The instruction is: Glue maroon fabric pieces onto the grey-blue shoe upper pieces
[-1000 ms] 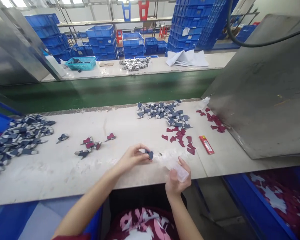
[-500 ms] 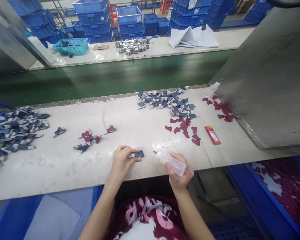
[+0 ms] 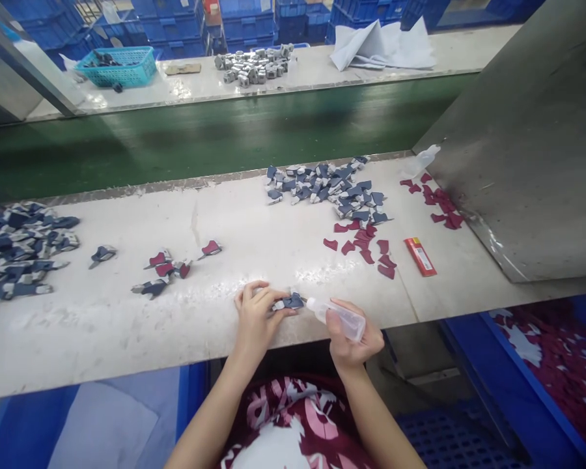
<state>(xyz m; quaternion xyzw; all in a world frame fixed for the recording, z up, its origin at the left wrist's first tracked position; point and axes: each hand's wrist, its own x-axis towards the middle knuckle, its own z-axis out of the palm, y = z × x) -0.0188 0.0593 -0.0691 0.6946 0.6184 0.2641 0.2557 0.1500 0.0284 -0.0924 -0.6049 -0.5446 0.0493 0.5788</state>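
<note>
1. While our left hand (image 3: pixel 254 312) pins the small navy piece (image 3: pixel 292 301) flat at the near edge of the worktable (image 3: pixel 127 312), its fingers are pressed together on one end.
2. The piece looks light, thin and floppy; we judge its edge the best hold.
3. Our right hand (image 3: pixel 354 342) wraps the soft squeeze bottle (image 3: pixel 339 317), nozzle just beside the piece.
</note>
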